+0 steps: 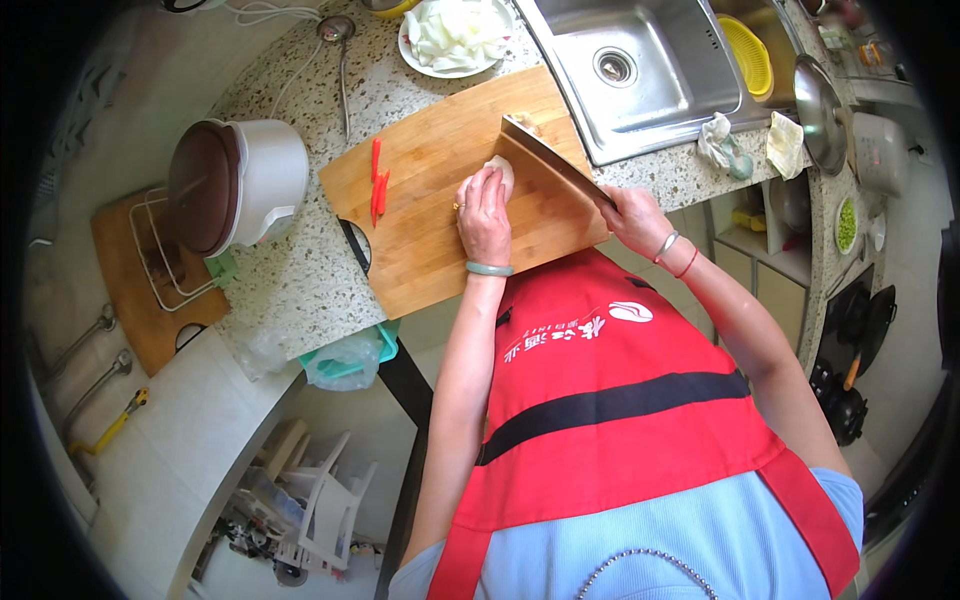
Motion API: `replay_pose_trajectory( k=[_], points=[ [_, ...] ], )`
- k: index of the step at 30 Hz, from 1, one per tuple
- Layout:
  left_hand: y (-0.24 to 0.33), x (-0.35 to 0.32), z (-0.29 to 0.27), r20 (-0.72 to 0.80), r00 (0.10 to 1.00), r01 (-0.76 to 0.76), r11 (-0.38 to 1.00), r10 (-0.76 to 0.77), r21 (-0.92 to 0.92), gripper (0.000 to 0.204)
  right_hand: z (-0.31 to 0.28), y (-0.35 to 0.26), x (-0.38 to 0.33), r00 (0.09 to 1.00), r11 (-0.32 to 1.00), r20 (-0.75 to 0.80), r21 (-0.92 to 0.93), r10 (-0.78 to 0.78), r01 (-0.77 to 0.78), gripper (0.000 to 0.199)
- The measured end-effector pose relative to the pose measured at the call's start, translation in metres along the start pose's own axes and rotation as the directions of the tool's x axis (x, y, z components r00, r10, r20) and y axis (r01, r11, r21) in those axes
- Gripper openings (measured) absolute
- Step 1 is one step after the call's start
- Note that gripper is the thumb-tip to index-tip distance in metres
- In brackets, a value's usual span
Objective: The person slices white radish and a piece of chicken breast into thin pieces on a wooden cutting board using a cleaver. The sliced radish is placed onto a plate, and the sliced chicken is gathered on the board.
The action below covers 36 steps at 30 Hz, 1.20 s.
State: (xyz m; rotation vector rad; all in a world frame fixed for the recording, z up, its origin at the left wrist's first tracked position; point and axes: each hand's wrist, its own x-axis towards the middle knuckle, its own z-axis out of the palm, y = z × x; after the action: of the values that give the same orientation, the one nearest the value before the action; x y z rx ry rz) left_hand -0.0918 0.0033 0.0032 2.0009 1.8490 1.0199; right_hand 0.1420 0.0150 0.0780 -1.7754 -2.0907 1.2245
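A: Which of your hands is nearer the pale piece (504, 176)?

B: Your left hand (485, 218). The piece sits on the cutting board (412, 240), a little right of its middle, under and just beyond your left fingertips. What shows of it runs roughly toward the board's far edge; your fingers cover the rest, so you can't judge its full length.

A: And the knife (554, 160)?

B: It is to the right of the piece, over the board's right half. Its blade slants from your right hand (636, 218), just past the board's right edge, leftward and away from you. A gap seems to part blade and piece; whether the cutting edge meets the wood, you can't tell.

A: How are your hands posed?

B: Your left is palm-down, fingers together, holding the piece against the board. Your right is clenched on the knife's handle. The red strips (379, 190) lie toward the board's left end, apart from both.
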Motion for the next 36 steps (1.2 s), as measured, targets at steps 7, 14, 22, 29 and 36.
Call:
replay_pose_trajectory(
  k=[7, 14, 22, 29, 36],
  points=[
    [0.015, 0.002, 0.014, -0.171, 0.967, 0.17, 0.977, -0.191, -0.128, 0.022, 0.008, -0.004, -0.011, 0.963, 0.964, -0.138, -0.17, -0.231, 0.207, 0.015],
    [0.01, -0.001, 0.028, -0.228, 0.941, 0.234, 0.968, -0.25, -0.092, 0.022, 0.018, -0.005, -0.017, 0.98, 0.909, 0.013, -0.372, -0.196, 0.187, 0.028],
    [0.008, 0.003, 0.032, -0.248, 0.944, 0.209, 0.976, -0.219, -0.066, 0.027, 0.012, -0.012, -0.01, 0.991, 0.903, 0.048, -0.408, -0.129, 0.137, 0.018],
    [0.008, 0.004, 0.032, -0.221, 0.931, 0.258, 0.951, -0.292, -0.167, 0.018, 0.008, -0.019, 0.006, 0.987, 0.932, 0.134, -0.341, -0.083, 0.125, 0.01],
    [0.005, 0.005, 0.034, -0.228, 0.937, 0.234, 0.96, -0.265, -0.153, 0.016, 0.024, -0.037, 0.044, 0.985, 0.932, 0.166, -0.349, -0.036, 0.093, 0.011]
  ],
)
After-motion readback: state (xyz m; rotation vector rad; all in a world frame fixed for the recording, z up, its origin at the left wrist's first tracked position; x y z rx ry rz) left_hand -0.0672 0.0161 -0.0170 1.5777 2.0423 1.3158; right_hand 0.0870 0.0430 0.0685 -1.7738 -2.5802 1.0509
